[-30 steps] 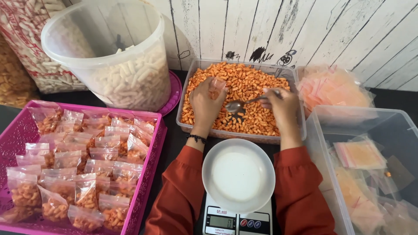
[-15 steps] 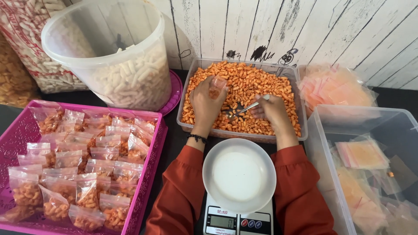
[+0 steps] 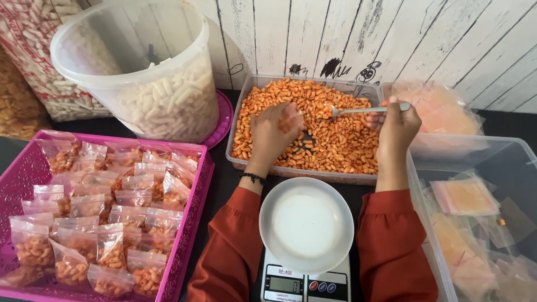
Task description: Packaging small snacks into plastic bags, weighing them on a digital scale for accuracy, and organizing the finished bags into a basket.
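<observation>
My left hand (image 3: 270, 136) holds a small clear plastic bag (image 3: 292, 118) with a few orange snacks in it, over the clear tray (image 3: 305, 175) of orange curled snacks (image 3: 341, 140). My right hand (image 3: 397, 126) grips the handle of a metal spoon (image 3: 358, 110). The spoon lies level, its bowl loaded with snacks and pointing left toward the bag's mouth. Below the tray a white bowl (image 3: 306, 223) sits on a digital kitchen scale (image 3: 305, 285).
A pink basket (image 3: 184, 251) at left holds several filled snack bags. A large clear tub (image 3: 140, 72) of pale puffed sticks stands behind it. A stack of flat orange-tinted bags (image 3: 430, 109) lies at the back right. A clear bin (image 3: 475, 156) at right holds more bags.
My right hand lifted the spoon out of the snacks and swung right and up, with the loaded bowl now near the bag. My left hand tilted the bag rightward.
</observation>
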